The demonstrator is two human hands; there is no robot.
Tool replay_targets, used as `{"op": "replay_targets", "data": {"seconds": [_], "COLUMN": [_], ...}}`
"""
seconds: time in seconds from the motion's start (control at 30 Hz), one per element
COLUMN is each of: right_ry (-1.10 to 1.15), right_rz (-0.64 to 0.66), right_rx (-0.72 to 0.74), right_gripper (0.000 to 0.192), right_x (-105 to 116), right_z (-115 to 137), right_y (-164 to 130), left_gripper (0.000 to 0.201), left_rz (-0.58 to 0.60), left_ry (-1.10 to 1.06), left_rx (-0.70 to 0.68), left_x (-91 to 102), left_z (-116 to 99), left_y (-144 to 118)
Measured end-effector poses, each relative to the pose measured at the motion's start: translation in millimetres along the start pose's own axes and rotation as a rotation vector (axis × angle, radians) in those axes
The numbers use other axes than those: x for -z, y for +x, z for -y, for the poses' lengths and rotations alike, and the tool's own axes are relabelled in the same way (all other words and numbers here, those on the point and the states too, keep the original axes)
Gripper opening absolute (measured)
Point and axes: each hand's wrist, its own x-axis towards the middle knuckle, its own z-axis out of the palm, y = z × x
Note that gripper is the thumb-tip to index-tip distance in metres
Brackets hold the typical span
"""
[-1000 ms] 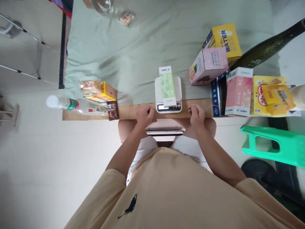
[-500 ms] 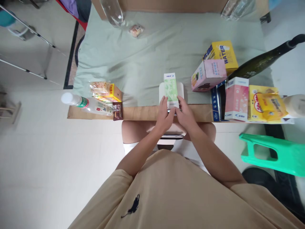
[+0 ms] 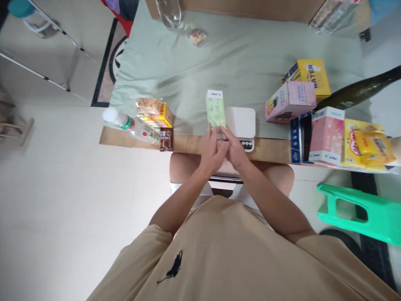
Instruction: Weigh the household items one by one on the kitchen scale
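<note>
Evidently a handling step: left hand (image 3: 211, 152) and right hand (image 3: 237, 152) together pinch the near end of the box (image 3: 215, 109), left of the scale (image 3: 241, 121); next move likely calls for even pressure.

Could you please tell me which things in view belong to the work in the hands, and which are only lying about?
In use, it seems:
green box, between the left hand and right hand
white scale, beside the box

Lying or standing about:
white-capped bottle
cocoa packet
yellow WATER box
green stool
</note>
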Motion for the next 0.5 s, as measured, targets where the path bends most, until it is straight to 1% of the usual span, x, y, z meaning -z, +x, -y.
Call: {"op": "replay_targets", "data": {"seconds": [0.07,0.13,0.23,0.33,0.43,0.5], "right_ry": [0.042,0.063,0.069,0.060,0.071,0.073], "right_rz": [0.030,0.081,0.135,0.138,0.152,0.166], "right_rx": [-0.050,-0.083,-0.111,-0.109,-0.119,-0.125], "right_gripper": [0.068,0.068,0.068,0.063,0.058,0.057], "right_x": [-28,-56,-90,-109,-117,-120], "right_z": [5,6,2,-5,-9,-11], "right_y": [9,17,25,27,26,27], "left_gripper": [0.069,0.065,0.063,0.065,0.064,0.062], "left_rz": [-0.052,-0.111,-0.195,-0.242,-0.267,-0.281], "left_ry": [0.023,0.036,0.052,0.062,0.059,0.057], "left_rx": [0.056,0.156,0.279,0.305,0.302,0.295], "left_x": [24.0,44.5,65.0,76.5,84.0,86.6], "left_z": [6,13,26,39,49,50], "left_y": [-4,-8,-10,-8,-6,-7]}}
